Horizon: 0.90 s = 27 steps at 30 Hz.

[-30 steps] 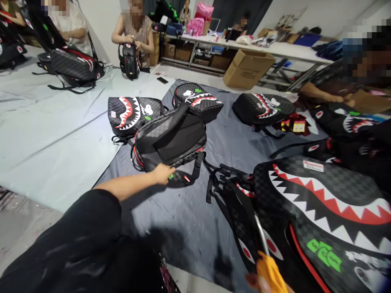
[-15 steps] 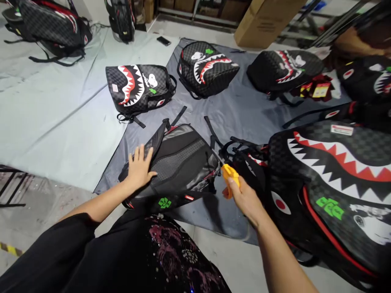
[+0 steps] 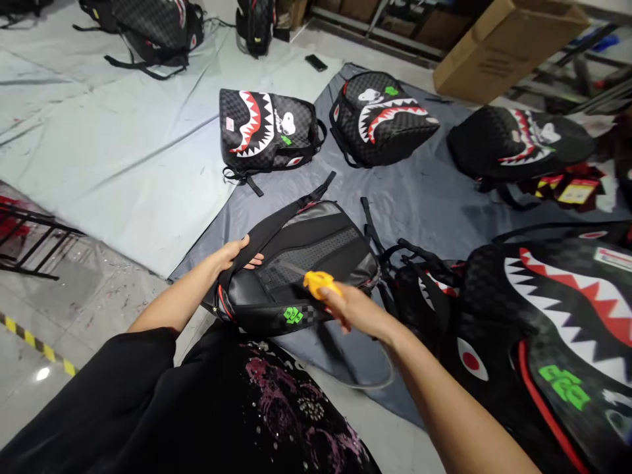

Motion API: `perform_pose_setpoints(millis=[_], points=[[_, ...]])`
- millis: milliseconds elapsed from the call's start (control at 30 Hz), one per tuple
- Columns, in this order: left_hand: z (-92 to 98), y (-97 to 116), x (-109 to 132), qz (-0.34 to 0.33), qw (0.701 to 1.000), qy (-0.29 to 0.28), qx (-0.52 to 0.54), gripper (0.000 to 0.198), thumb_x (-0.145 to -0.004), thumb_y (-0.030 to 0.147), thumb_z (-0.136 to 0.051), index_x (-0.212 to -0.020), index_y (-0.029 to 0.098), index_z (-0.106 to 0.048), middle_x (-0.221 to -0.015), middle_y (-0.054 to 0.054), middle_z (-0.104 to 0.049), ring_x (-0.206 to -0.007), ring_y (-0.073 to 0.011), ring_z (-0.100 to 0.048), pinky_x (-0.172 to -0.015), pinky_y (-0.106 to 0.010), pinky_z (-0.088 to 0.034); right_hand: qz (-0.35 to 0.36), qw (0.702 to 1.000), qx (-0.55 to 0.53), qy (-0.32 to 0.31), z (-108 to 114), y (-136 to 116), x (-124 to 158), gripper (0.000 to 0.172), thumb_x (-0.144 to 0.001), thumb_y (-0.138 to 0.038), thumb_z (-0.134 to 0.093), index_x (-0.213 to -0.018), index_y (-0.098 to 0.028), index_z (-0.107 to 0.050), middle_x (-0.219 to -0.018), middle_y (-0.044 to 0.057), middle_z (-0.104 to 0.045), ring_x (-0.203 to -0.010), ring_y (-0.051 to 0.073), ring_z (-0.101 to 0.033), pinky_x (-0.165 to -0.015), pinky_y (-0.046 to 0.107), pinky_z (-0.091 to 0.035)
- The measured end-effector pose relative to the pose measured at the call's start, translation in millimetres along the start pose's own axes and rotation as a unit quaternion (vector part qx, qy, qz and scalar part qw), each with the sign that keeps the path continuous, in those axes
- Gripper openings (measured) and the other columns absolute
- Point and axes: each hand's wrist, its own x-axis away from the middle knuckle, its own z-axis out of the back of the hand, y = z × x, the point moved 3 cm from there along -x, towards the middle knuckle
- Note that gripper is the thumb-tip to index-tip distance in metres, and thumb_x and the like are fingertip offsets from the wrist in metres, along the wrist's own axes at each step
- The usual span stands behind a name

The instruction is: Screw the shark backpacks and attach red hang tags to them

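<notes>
A black backpack (image 3: 340,263) lies front down before me, its padded back panel facing up and green print on its side. My left hand (image 3: 237,255) grips its near shoulder strap (image 3: 276,227), thumb on one side and fingers coming out under the other. In my right hand (image 3: 345,304) is a yellow air blow gun (image 3: 320,284), held over the backpack's lower half. Its thin nozzle points left toward the back panel, near my left fingers. A pale hose curves below my right wrist.
Behind stand more shark-mouth backpacks: one at centre (image 3: 269,128), one beside it (image 3: 380,118), another at right (image 3: 523,145). A large one (image 3: 557,316) crowds my right side. Farther back are a phone (image 3: 316,62) and a cardboard box (image 3: 508,49). A black metal frame (image 3: 34,237) stands left.
My left hand has gone from lying flat on the backpack to gripping its shoulder strap. My right hand has swung the air blow gun left over the back panel. The view has shifted left.
</notes>
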Motion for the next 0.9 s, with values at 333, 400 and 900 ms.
perform_pose_setpoints(millis=[333,400,900], points=[[-8.0,5.0,-6.8,-0.063,0.966,0.084,-0.236,0.056,-0.099,0.046,-0.018,-0.125,0.012,-0.053,-0.095,-0.015,-0.072,-0.078,-0.0202,-0.067,-0.068,-0.033,-0.055,0.005,0.999,0.041,0.009,10.7,-55.3,-34.9,0.045,-0.089,-0.062,-0.046,-0.093,-0.018,-0.056,-0.049,-0.002,-0.054,-0.039,0.013,-0.051,-0.042,0.024,-0.037],[-20.2,3.2,-1.1,-0.110,0.940,0.117,-0.301,0.049,-0.097,0.045,-0.031,-0.138,0.019,-0.044,-0.114,-0.014,-0.066,-0.098,-0.0233,-0.064,-0.085,-0.039,-0.052,0.003,0.998,0.061,0.019,13.3,-66.4,-32.9,0.046,-0.089,-0.063,-0.044,-0.088,-0.018,-0.056,-0.047,-0.002,-0.053,-0.039,0.013,-0.050,-0.043,0.023,-0.037],[-114.9,-40.5,75.3,-0.383,0.595,-0.082,-0.702,0.077,-0.083,0.053,-0.059,-0.146,0.016,-0.036,-0.156,-0.021,-0.024,-0.138,-0.0363,-0.032,-0.107,-0.049,-0.032,-0.276,0.957,0.090,0.005,28.7,-14.5,58.1,0.056,-0.089,-0.063,-0.047,-0.103,-0.012,-0.064,-0.043,0.001,-0.052,-0.033,0.014,-0.049,-0.044,0.026,-0.039]])
